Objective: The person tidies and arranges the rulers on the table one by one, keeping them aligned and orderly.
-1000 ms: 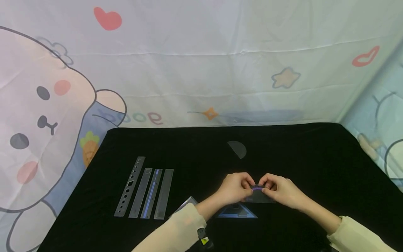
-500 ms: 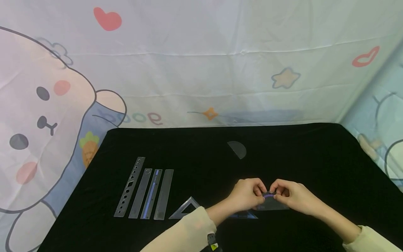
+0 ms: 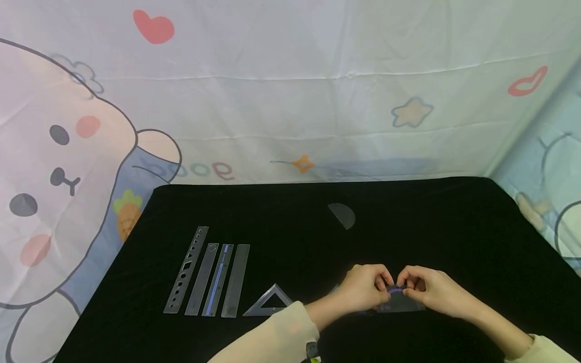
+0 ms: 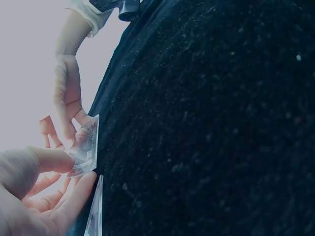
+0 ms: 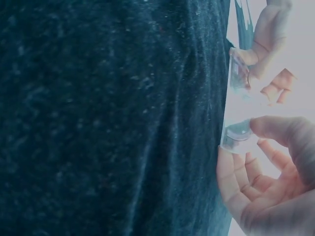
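Note:
Both hands pinch one clear protractor [image 3: 401,303] with a purple arc, low over the black cloth at the right front. My left hand [image 3: 365,286] grips its left part between thumb and fingers, and my right hand [image 3: 438,292] its right part. In the left wrist view the protractor [image 4: 88,142] stands on edge close to the cloth, with printed lines on it. A blue-edged set square [image 3: 335,289] is mostly hidden behind the left hand. Another clear set square [image 3: 258,307] lies left of it, beside the left sleeve.
Several clear rulers lie side by side at the left: a stencil ruler [image 3: 180,282], two plainer ones [image 3: 200,282] [image 3: 235,282] and a blue-striped one [image 3: 218,282]. A second protractor [image 3: 343,215] lies at the back. Behind the black-covered table [image 3: 454,227] hangs a printed curtain [image 3: 290,101].
Both hands have moved right and slightly nearer with the protractor between them. The set square beside the left sleeve has come into fuller view; the blue-edged one is now more covered.

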A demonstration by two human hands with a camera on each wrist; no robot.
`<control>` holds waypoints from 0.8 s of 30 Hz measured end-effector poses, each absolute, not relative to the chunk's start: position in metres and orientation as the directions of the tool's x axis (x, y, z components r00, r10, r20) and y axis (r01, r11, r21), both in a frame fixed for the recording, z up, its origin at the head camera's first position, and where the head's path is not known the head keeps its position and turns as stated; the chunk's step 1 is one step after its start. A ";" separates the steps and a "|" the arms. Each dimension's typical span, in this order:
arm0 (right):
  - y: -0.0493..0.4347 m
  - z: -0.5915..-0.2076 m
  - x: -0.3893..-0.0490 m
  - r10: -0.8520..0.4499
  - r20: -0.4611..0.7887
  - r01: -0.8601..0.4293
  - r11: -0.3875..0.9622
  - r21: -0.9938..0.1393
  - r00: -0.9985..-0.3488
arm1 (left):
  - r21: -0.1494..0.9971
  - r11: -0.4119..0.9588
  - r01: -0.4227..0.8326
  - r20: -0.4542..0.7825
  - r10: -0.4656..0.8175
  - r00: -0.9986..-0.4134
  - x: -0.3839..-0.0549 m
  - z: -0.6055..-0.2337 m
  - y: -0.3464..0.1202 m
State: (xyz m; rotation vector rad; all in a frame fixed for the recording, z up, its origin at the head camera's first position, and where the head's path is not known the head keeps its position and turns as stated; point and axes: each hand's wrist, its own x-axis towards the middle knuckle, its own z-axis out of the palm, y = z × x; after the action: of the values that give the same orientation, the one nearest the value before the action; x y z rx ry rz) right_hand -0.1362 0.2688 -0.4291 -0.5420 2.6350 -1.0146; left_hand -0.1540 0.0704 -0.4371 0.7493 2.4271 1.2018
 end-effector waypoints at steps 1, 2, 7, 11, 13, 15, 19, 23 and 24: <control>0.269 -0.430 -0.136 -0.435 -0.113 -0.247 0.684 -0.686 -0.893 | 0.798 0.511 0.319 -0.056 0.591 -0.805 -0.153 -0.438 0.071; 0.270 -0.430 -0.135 -0.438 -0.113 -0.248 0.684 -0.686 -0.892 | 0.789 0.517 0.331 -0.051 0.593 -0.804 -0.153 -0.438 0.072; 0.271 -0.434 -0.135 -0.442 -0.116 -0.255 0.690 -0.677 -0.889 | 0.745 0.546 0.384 -0.030 0.602 -0.798 -0.151 -0.438 0.073; 0.271 -0.436 -0.136 -0.444 -0.111 -0.264 0.697 -0.666 -0.889 | 0.704 0.571 0.423 -0.009 0.602 -0.798 -0.152 -0.439 0.074; 0.271 -0.436 -0.136 -0.445 -0.114 -0.264 0.699 -0.665 -0.888 | 0.677 0.588 0.444 0.000 0.603 -0.798 -0.152 -0.439 0.074; 0.271 -0.436 -0.136 -0.446 -0.115 -0.268 0.703 -0.659 -0.887 | 0.649 0.605 0.461 0.003 0.604 -0.797 -0.153 -0.440 0.074; 0.271 -0.436 -0.137 -0.449 -0.114 -0.278 0.713 -0.644 -0.886 | 0.606 0.631 0.485 0.003 0.608 -0.794 -0.153 -0.440 0.075; 0.272 -0.436 -0.137 -0.452 -0.108 -0.292 0.722 -0.627 -0.885 | 0.567 0.653 0.502 -0.006 0.613 -0.790 -0.154 -0.439 0.076; 0.272 -0.436 -0.137 -0.452 -0.109 -0.292 0.724 -0.625 -0.885 | 0.555 0.661 0.505 -0.011 0.613 -0.790 -0.153 -0.439 0.076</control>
State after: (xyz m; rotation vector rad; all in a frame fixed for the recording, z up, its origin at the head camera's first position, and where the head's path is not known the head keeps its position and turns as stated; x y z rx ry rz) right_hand -0.1371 0.2716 -0.4365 -0.5882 2.6746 -0.9074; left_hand -0.1534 0.0759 -0.4391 0.9131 2.6797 0.8067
